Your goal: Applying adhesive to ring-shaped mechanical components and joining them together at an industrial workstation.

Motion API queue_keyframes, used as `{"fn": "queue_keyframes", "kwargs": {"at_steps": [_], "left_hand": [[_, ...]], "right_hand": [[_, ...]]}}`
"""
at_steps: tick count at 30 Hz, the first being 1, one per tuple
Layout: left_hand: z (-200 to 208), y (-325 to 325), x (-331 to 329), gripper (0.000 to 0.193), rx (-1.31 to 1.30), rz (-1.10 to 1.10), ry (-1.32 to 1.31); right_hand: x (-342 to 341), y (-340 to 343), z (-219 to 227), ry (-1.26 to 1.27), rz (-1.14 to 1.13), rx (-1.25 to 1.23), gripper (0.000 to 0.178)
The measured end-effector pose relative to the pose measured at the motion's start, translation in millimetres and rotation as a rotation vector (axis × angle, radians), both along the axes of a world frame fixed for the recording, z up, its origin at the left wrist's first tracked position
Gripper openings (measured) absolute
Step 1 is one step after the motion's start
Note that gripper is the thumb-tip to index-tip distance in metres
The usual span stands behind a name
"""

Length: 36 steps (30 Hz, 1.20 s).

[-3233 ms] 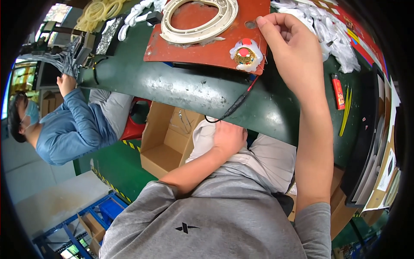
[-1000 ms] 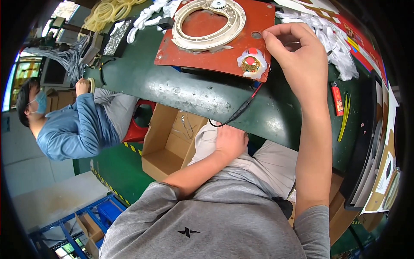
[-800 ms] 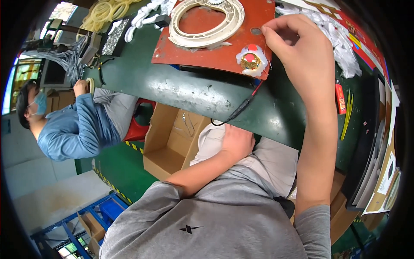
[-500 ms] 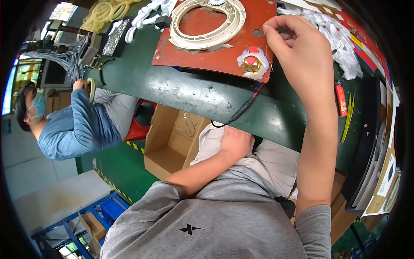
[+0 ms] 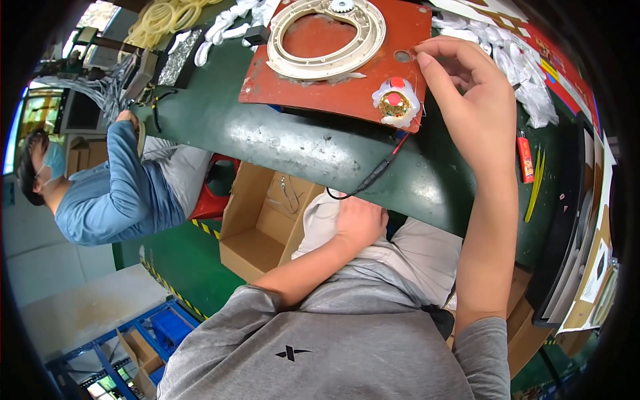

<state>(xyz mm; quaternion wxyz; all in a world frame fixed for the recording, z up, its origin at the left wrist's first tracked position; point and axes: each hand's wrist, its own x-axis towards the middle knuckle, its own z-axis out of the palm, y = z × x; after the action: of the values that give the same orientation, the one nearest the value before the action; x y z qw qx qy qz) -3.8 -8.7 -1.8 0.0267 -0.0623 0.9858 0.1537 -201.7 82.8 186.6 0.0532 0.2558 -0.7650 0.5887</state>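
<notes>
Right hand (image 5: 477,110): raised over the far part of the bench (image 5: 293,143), thumb and forefinger pressed together at the tips as if pinching something very fine; whether a thread or wire is actually between them is too small to tell. Remaining fingers loosely curled.

Small wound coil (image 5: 395,103): round, white-wrapped, copper-coloured ring with a red centre. Lies flat at the near right corner of the red plate (image 5: 333,87), just beside the right hand, down and to the left of its fingertips. Being round, it has no clear long axis; its open face points upward. The right hand is by far the nearer of the two.

Black and red lead (image 5: 373,175): runs from the coil over the bench edge toward the person's lap, long axis slanting down and left.

Left hand (image 5: 360,223): below the bench edge, resting against the light trousers, fingers curled under; what it holds, if anything, cannot be told.

Cream ring moulding (image 5: 327,33): large, flat on the red plate, well apart from the coil.

Red lighter (image 5: 525,155): on the bench, right of the wrist.

Co-worker in blue sleeves (image 5: 113,193): seated at left.
</notes>
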Motion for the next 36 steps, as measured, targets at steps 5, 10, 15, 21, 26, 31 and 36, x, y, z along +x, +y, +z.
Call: {"fn": "queue_keyframes", "kwargs": {"at_steps": [5, 10, 15, 21, 26, 31, 36], "left_hand": [[-6, 13, 0, 0.033, 0.002, -0.036, -0.135], [1, 4, 0, 0.035, -0.03, -0.005, -0.033], [11, -5, 1, 0.037, 0.025, -0.001, -0.026], [-1, 18, -6, 0.04, 0.011, -0.058, -0.123], [-8, 1, -1, 0.038, -0.004, -0.002, -0.037], [6, -6, 0, 0.034, 0.03, 0.057, -0.07], [-1, 12, -4, 0.036, 0.017, -0.034, -0.153]], "right_hand": [[4, -7, 10, -0.053, -0.01, -0.001, 0.017], [-2, -6, 18, -0.07, 0.001, 0.154, 0.021], [3, -9, 20, 0.123, -0.084, 0.322, 0.023], [-1, -4, 8, -0.022, -0.012, 0.089, 0.02], [7, 12, 15, 0.025, 0.125, 0.082, 0.016], [6, 18, 13, 0.051, 0.159, 0.149, 0.018], [2, 19, 6, 0.035, 0.208, 0.113, 0.02]]}}
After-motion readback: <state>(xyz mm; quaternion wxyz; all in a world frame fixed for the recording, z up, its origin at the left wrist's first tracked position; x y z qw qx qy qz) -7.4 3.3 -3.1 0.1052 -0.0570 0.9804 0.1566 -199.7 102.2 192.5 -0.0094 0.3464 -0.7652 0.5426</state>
